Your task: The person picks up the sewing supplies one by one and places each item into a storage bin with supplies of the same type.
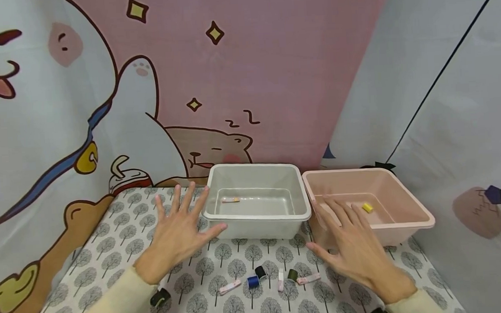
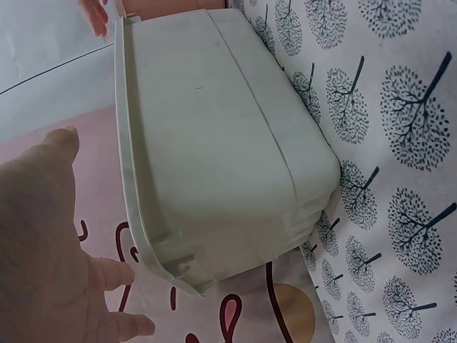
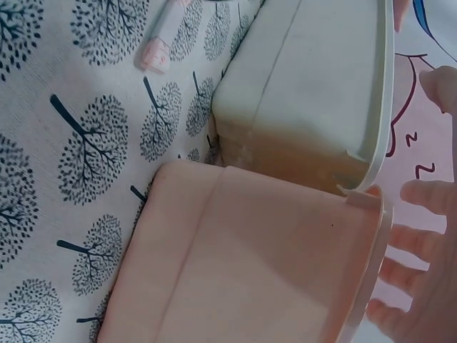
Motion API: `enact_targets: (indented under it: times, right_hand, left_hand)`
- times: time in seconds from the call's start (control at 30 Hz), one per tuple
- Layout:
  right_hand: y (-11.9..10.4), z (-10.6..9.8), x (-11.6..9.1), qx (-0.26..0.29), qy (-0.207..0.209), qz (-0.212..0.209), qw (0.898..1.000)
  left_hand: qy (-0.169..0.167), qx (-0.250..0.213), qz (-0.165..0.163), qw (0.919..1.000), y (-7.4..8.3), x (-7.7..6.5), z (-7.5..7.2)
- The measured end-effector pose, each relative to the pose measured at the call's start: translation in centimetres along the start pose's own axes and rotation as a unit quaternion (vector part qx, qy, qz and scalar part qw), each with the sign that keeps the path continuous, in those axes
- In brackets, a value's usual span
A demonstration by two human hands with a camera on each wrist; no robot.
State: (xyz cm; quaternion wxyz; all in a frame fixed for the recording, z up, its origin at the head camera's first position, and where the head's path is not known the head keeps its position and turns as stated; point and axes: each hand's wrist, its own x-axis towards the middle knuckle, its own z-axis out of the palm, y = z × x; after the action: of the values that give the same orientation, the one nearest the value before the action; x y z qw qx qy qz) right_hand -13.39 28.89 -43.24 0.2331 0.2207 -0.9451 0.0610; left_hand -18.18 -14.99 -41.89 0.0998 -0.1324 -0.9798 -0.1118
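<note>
My left hand point(image 1: 178, 236), fingers spread and holding nothing, is beside the left end of a white plastic bin point(image 1: 253, 228). Over the front left rim of a pink plastic bin point(image 1: 404, 226) hovers my right hand point(image 1: 352, 243), its fingers extended and nothing in it; contact with the rim is unclear. Inside the pink bin lies a small yellow spool point(image 1: 367, 208). The white bin contains a small pale strip with an orange patch point(image 1: 230, 200). In the right wrist view, the right hand's fingers point(image 3: 410, 243) are beside the pink bin's edge.
On the tree-print cloth point(image 1: 197, 289) in front lie a blue thread spool point(image 1: 252, 282), a black spool point(image 1: 260, 272) and a green spool point(image 1: 292, 275). Among them are pinkish-white strips point(image 1: 229, 287). Both bins stand side by side against a cartoon-printed backdrop point(image 1: 289, 80).
</note>
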Motion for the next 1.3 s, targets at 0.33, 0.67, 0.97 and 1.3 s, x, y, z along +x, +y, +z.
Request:
enact_targets:
  times: [0.33,0.67,0.97,1.3]
  right_hand:
    - [-0.9,0.2,-0.7,0.034,0.015,-0.042,0.998]
    - [-1.8,1.1,-1.1,0.049,0.033,-0.135,0.989]
    - [-2.5,2.0,-1.7,0.056,-0.004,-0.184,0.981]
    - [-2.1,4.1,-2.8,0.07,-0.076,-0.178,0.979]
  left_hand:
    - [0.003,0.007,0.009,0.9999,0.2,0.8,0.4]
    - [-0.013,-0.011,0.003,0.9999,0.1,1.8,0.6]
    - [-0.031,-0.015,0.001,0.9994,-0.2,3.2,1.4]
    - [-0.044,-0.027,0.017,0.9985,-0.2,4.5,1.8]
